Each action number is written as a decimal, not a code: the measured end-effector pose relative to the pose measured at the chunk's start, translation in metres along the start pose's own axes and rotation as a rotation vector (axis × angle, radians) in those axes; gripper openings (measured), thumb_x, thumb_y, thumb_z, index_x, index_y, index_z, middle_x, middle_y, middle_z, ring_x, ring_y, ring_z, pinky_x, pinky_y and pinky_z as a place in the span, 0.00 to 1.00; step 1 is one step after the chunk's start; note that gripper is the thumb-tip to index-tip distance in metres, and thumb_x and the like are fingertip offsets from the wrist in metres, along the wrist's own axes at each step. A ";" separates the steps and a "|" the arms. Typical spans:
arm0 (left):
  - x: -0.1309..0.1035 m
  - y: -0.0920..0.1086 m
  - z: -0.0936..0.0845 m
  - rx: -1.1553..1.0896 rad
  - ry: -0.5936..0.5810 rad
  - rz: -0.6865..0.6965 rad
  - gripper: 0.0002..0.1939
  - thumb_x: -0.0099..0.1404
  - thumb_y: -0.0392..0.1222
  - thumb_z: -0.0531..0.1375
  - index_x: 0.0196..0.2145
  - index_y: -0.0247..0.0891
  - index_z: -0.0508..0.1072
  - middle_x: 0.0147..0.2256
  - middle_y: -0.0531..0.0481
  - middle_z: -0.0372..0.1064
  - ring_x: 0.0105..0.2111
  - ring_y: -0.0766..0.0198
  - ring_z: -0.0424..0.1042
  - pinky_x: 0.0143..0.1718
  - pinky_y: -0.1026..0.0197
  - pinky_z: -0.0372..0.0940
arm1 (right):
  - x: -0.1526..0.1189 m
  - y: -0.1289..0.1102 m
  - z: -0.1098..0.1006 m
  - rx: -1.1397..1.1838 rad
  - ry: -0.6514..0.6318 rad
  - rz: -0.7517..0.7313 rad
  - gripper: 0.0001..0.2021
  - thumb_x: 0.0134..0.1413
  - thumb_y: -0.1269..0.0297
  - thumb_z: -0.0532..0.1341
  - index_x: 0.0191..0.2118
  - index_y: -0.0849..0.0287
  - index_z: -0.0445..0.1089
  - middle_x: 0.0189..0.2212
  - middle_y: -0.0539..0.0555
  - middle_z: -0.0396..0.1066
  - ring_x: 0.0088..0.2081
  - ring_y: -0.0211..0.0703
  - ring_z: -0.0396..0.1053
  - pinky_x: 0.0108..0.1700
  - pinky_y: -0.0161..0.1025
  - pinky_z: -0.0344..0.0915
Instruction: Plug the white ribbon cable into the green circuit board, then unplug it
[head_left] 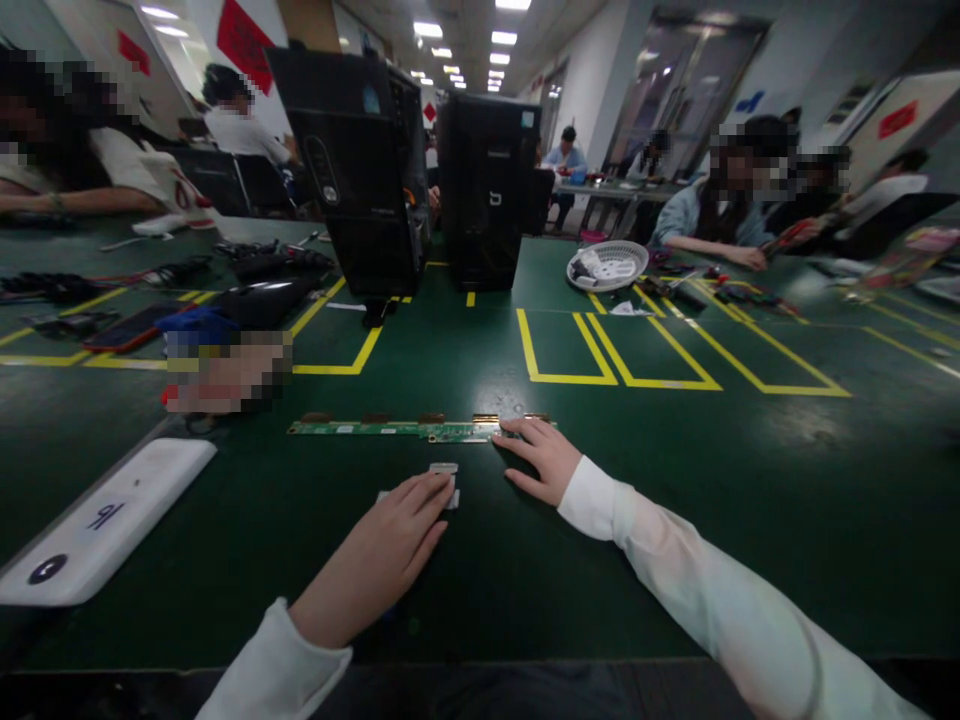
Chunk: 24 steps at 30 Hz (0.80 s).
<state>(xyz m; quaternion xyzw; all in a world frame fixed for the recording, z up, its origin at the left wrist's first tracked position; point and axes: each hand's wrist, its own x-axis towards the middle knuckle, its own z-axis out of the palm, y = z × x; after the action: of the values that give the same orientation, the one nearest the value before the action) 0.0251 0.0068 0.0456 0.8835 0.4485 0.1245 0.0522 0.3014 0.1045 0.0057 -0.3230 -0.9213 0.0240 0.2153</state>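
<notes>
A long, narrow green circuit board (386, 430) lies crosswise on the dark green table, with copper-coloured tabs along its far edge. Over its right end rests my right hand (544, 460), fingers spread, the fingertips on or just above the board. Nearer to me, my left hand (401, 530) lies palm down with its fingers stretched out and close together. Under those fingers a small whitish, flat piece (444, 468) shows partly; the hand hides the rest, and I cannot tell its kind.
Two black computer towers (484, 190) stand at the back. To the left lie a white elongated case (112, 520), a blurred-out object and several cables (262, 260). A white basket (609, 265) sits back right, beyond yellow tape outlines (574, 380). Several people sit at tables around.
</notes>
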 end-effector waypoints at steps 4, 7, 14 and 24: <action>0.012 0.009 0.005 0.013 -0.002 0.047 0.22 0.71 0.41 0.50 0.62 0.41 0.62 0.62 0.45 0.61 0.62 0.57 0.60 0.60 0.50 0.61 | 0.000 0.001 0.002 -0.003 0.010 0.002 0.24 0.60 0.56 0.56 0.59 0.60 0.66 0.59 0.62 0.63 0.58 0.53 0.59 0.60 0.55 0.58; 0.023 0.014 0.012 0.026 0.015 0.045 0.23 0.71 0.42 0.51 0.62 0.38 0.61 0.63 0.42 0.60 0.63 0.56 0.59 0.60 0.50 0.61 | -0.001 0.001 0.001 -0.005 -0.003 0.009 0.24 0.61 0.55 0.55 0.59 0.59 0.65 0.59 0.61 0.63 0.58 0.53 0.59 0.60 0.56 0.58; 0.040 0.021 0.023 0.106 0.037 0.023 0.23 0.71 0.44 0.51 0.61 0.33 0.63 0.62 0.41 0.61 0.63 0.52 0.59 0.61 0.47 0.59 | -0.001 0.001 -0.002 -0.008 -0.033 -0.001 0.24 0.62 0.56 0.54 0.60 0.60 0.64 0.59 0.63 0.61 0.60 0.54 0.58 0.61 0.57 0.57; 0.042 0.022 0.027 0.085 0.039 0.001 0.23 0.72 0.43 0.50 0.61 0.33 0.62 0.62 0.41 0.61 0.63 0.52 0.58 0.62 0.47 0.58 | -0.001 0.000 -0.003 -0.010 -0.038 0.009 0.24 0.62 0.56 0.55 0.60 0.60 0.64 0.60 0.63 0.61 0.60 0.54 0.58 0.61 0.57 0.57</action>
<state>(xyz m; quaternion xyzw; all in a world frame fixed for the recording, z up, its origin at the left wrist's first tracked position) 0.0733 0.0276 0.0312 0.8825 0.4541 0.1224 0.0060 0.3034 0.1041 0.0076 -0.3277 -0.9239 0.0265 0.1959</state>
